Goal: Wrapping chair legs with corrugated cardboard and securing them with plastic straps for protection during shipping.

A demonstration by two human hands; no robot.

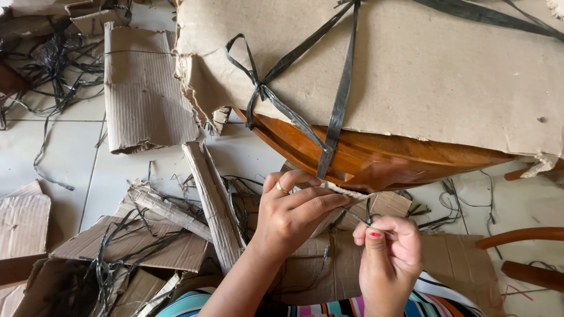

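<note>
Two hands meet at lower centre: your left hand [291, 211] pinches a pale strip [346, 192] against the lower edge of the cardboard-wrapped wooden furniture [376, 158], and your right hand [388, 252] is closed around a thin black strap end [358, 218]. Black strapping [341, 100] crosses the cardboard wrapping [411, 64] above. Torn cardboard scraps [147, 88] and loose straps [53, 64] crowd the tiled floor [64, 158] at left; wooden legs [523, 235] sit at right.
</note>
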